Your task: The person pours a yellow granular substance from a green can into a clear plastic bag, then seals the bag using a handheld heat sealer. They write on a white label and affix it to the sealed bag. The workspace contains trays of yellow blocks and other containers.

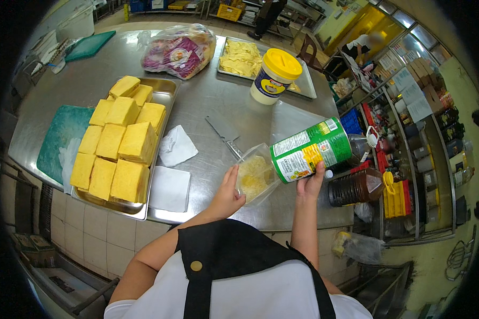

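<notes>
My right hand (311, 181) grips a large green canister (311, 149) from below, tilted so its mouth end points toward a clear plastic container (269, 193). My left hand (227, 191) holds that container by its left side. Inside lies a pale yellow powder (252, 181) with a deeper yellow patch. The canister's mouth is hidden, so I cannot tell whether powder is flowing. Beyond the container, a knife (225, 137) rests flat on the steel table (191, 103). White paper napkins (169, 189) lie left of my left hand.
A steel tray (171, 89) of stacked yellow cake blocks (111, 141) stands left, beside a green cutting board (62, 137). Farther back are bagged bread (179, 52), a mayonnaise jar (275, 75) and a sheet pan (311, 85). A dark-liquid jug (353, 187) stands right. Another person (357, 46) bends over a far table.
</notes>
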A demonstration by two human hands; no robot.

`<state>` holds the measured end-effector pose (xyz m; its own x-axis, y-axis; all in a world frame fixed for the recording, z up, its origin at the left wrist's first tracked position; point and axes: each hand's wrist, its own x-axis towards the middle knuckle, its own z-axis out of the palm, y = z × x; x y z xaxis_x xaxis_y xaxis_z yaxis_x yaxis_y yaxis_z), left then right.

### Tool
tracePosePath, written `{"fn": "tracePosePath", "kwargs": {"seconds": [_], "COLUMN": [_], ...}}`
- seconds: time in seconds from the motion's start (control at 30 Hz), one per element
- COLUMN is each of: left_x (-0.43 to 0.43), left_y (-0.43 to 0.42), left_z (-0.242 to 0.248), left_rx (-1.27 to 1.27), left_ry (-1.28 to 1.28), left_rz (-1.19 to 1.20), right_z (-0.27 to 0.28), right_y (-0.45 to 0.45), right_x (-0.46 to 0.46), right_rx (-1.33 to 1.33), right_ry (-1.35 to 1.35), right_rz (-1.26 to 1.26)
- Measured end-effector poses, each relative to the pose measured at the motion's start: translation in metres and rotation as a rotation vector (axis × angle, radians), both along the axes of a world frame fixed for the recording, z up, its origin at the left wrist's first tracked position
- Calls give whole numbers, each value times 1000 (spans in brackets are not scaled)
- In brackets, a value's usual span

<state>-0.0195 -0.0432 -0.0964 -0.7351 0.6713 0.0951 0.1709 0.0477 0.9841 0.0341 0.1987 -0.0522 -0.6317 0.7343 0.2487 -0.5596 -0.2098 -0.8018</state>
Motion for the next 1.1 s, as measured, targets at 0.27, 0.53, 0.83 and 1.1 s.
{"fn": "tracePosePath", "kwargs": {"seconds": [0.27, 0.53, 0.83, 1.1], "left_x": [-1, -1, -3, -2], "left_y": [-2, -3, -3, -3], "left_z": [0, 2, 1, 3], "left_rx": [11, 5, 18, 8], "left_ry": [-14, -8, -20, 9], "left_rz": [-3, -12, -14, -11], "right_z": [3, 5, 9, 14], "right_y": [-4, -4, -2, -5], "right_x": [0, 1, 2, 5], "right_rx": [-120, -89, -107, -140], "right_ry": [16, 23, 38, 14], "right_rz": [63, 2, 67, 72]}}
